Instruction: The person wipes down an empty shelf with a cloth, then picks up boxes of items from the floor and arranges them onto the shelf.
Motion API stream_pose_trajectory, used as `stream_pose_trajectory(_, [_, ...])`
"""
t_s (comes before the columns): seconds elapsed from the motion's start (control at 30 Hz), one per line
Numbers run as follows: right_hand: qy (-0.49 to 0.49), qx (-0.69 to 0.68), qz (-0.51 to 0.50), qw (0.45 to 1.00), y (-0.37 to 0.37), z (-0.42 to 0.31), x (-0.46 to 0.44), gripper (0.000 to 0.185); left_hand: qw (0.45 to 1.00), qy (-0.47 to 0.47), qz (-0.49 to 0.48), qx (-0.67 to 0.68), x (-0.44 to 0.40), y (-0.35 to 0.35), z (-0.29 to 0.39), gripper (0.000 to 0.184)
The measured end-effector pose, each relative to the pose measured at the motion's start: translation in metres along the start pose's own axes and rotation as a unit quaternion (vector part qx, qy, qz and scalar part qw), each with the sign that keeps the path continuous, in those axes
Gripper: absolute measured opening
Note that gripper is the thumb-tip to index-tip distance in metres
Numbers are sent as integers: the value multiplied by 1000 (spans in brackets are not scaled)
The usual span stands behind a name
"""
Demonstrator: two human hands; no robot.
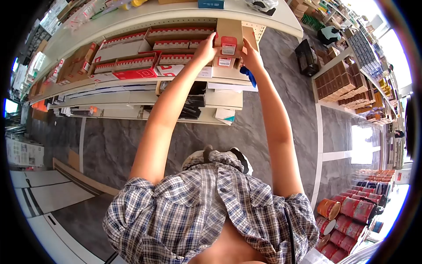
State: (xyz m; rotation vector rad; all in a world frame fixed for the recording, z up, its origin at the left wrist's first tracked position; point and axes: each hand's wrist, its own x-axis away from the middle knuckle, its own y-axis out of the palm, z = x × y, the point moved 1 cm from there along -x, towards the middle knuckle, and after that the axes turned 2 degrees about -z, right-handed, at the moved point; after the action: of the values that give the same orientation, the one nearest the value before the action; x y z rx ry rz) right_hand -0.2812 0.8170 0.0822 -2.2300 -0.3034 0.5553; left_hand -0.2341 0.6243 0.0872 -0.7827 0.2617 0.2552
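Observation:
Both of my hands are stretched out to the right end of a shelf, one on each side of a brown cardboard box (228,30) with a red and white label. My left hand (206,50) presses its fingers against the box's left side. On the opposite side, my right hand (252,56) has its fingers along the box's right edge. A second box (224,63) with a similar label shows just below it. Something blue and crumpled (249,76) hangs at the shelf edge beneath my right hand. Left of my hands stand open cartons (136,71) filled with rows of small boxes.
An upper shelf board (176,12) runs above my hands, and lower shelves (132,97) lie below. Stacked brown boxes (336,83) and a black item (307,58) stand to the right. Red cable spools (358,209) fill the lower right. A person (329,35) is far off.

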Motion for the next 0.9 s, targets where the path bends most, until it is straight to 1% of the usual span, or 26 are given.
stream_pose_trajectory(0.03, [15,5,-2,1000,0,-1,-3,60,1000,-2,-2,-8,-6,3,-7,70])
stream_pose_trajectory(0.07, [16,6,-1,1000,0,-2,-4,60,1000,22,5,1,-8,3,-11,70])
stream_pose_trajectory(0.17, [8,2,13,1000,1,-4,-1,58,1000,26,4,-10,-5,3,-10,69])
stream_pose_trajectory(0.2, [12,2,14,1000,3,-3,3,58,999,33,17,-8,-3,3,-9,68])
stream_pose_trajectory(0.27, [38,-25,-7,999,6,-4,8,58,999,41,33,-6,0,4,-7,66])
stream_pose_trajectory(0.33, [37,-18,2,999,8,-7,13,58,1000,-1,11,-13,5,3,-6,65])
stream_pose_trajectory(0.37, [32,-4,15,999,10,-8,17,59,1000,1,11,-13,8,5,-4,65])
stream_pose_trajectory(0.4, [28,10,28,999,10,-11,21,59,996,52,65,-43,11,10,-6,62])
stream_pose_trajectory(0.43, [-13,13,85,996,17,-8,26,55,985,102,119,-73,16,14,-5,60])
stream_pose_trajectory(0.47, [-13,11,85,996,26,-4,31,55,968,150,171,-103,23,18,-5,59])
stream_pose_trajectory(0.5, [-9,-41,132,990,35,1,38,49,949,179,218,-138,34,18,7,54])
stream_pose_trajectory(0.53, [-6,-94,178,980,41,1,46,43,942,199,235,-133,47,15,20,48])
stream_pose_trajectory(0.57, [-2,-129,190,973,42,-8,62,32,947,219,219,-86,62,14,29,44])
stream_pose_trajectory(0.6, [13,-166,163,972,52,-2,75,27,948,241,203,-39,78,14,36,41])
stream_pose_trajectory(0.63, [74,-285,113,949,56,-5,92,21,958,232,170,-7,97,17,40,36])
stream_pose_trajectory(0.67, [134,-320,82,934,57,-10,111,19,965,224,136,26,117,20,42,32])
stream_pose_trajectory(0.7, [159,-324,103,927,66,-6,127,19,976,193,74,63,133,29,38,31])
stream_pose_trajectory(0.73, [189,-363,110,906,68,-10,144,20,982,159,10,100,150,39,31,30])
stream_pose_trajectory(0.8, [226,-394,131,881,70,-8,169,20,973,130,-88,171,176,51,27,32])
stream_pose_trajectory(0.87, [257,-462,175,830,72,-3,183,18,964,54,-154,210,196,58,30,34])
stream_pose_trajectory(0.9, [264,-527,175,789,68,-5,187,15,963,55,-191,184,201,60,31,34])
